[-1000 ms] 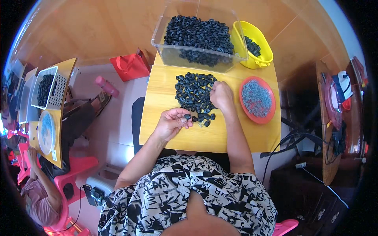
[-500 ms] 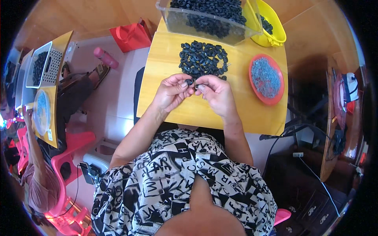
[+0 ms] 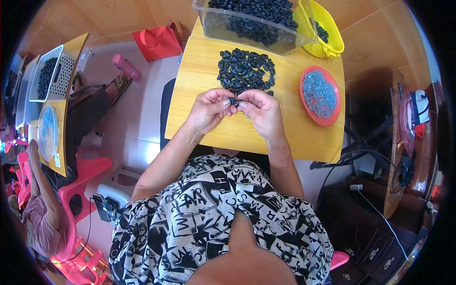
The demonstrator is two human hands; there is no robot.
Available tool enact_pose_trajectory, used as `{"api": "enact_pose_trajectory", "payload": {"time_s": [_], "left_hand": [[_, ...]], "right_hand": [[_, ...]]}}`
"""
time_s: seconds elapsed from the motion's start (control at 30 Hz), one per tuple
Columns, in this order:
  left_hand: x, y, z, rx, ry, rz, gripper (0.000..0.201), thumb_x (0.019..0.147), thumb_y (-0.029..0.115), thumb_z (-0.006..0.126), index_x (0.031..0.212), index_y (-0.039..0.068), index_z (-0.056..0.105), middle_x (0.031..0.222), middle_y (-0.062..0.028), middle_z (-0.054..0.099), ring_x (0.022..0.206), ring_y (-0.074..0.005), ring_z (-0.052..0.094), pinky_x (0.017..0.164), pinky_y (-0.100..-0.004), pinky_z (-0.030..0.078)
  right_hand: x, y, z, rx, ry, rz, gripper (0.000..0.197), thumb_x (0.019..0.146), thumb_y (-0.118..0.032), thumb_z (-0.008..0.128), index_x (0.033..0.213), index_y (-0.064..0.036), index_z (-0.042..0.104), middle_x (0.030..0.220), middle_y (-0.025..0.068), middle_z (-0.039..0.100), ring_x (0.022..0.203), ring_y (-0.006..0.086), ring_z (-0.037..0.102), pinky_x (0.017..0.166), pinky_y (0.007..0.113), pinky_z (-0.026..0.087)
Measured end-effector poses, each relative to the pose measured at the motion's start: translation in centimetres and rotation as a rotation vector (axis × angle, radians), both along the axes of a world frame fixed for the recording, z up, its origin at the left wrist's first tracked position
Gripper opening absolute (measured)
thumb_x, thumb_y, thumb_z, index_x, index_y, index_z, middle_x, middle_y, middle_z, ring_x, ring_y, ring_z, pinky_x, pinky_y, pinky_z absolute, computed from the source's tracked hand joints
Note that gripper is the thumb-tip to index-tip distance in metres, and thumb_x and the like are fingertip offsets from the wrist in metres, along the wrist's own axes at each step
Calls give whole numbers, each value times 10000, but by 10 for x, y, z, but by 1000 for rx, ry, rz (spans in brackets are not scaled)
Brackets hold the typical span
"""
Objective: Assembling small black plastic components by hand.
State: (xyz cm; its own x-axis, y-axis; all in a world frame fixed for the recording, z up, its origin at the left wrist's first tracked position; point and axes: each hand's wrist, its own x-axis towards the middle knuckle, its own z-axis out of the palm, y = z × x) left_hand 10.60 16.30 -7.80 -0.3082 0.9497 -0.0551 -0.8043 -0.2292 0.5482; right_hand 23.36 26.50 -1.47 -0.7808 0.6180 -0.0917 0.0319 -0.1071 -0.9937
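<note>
My left hand point(image 3: 209, 110) and my right hand point(image 3: 260, 109) meet over the yellow wooden table point(image 3: 209, 61), fingertips pinched together on one small black ring-shaped part point(image 3: 233, 100). Just beyond my hands lies a loose pile of black rings point(image 3: 246, 70). A clear plastic bin point(image 3: 247, 26) full of the same rings stands at the table's far edge. To my right sits a red plate point(image 3: 320, 93) of small grey metal pieces.
A yellow bucket point(image 3: 327, 28) with black parts stands at the far right corner. A red bag point(image 3: 158, 42) and a pink bottle point(image 3: 126, 67) lie on the floor at left. Another person point(image 3: 42, 209) sits at a second table point(image 3: 59, 142) far left, on pink chairs.
My hands came off the pile of rings and drew together toward me, now pinching one ring between them. The view has tilted, so the table sits higher in the picture.
</note>
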Motion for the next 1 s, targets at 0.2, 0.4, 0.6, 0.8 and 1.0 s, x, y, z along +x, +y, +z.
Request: {"api": "enact_pose_trajectory", "payload": {"time_s": [0.2,0.4,0.6,0.8,1.0], "left_hand": [[-1,0,2,-26,-13,-4,180,837,-11,583,1016,-17,599,856,-143,649,729,-204,642,628,-265,525],[0,0,3,-37,-6,-8,186,838,-9,585,1023,-22,604,861,-149,652,711,-205,647,616,-261,526],[1,-1,2,-55,50,10,223,836,43,602,1048,-25,592,850,-151,659,737,-213,653,644,-267,541],[2,0,2,-74,95,16,214,840,34,595,1043,-34,596,864,-160,658,736,-208,652,643,-263,542],[7,0,3,-130,151,59,190,837,-8,591,1024,-35,606,848,-153,654,716,-203,644,607,-259,515]], "right_hand": [[1,0,-6,-39,70,-40,145,820,48,593,959,8,588,805,25,627,712,75,584,613,188,452],[2,1,-5,-60,36,-14,133,822,93,563,937,28,577,810,41,612,728,94,595,678,220,498],[3,-1,0,-67,9,-22,107,821,89,558,906,29,582,790,43,612,707,91,599,645,213,495],[0,-2,-2,-48,5,-46,90,810,83,561,874,28,588,769,42,616,687,93,605,610,215,494],[1,12,-5,-35,-38,19,76,796,62,591,862,25,597,753,38,619,662,79,587,590,199,481]]}}
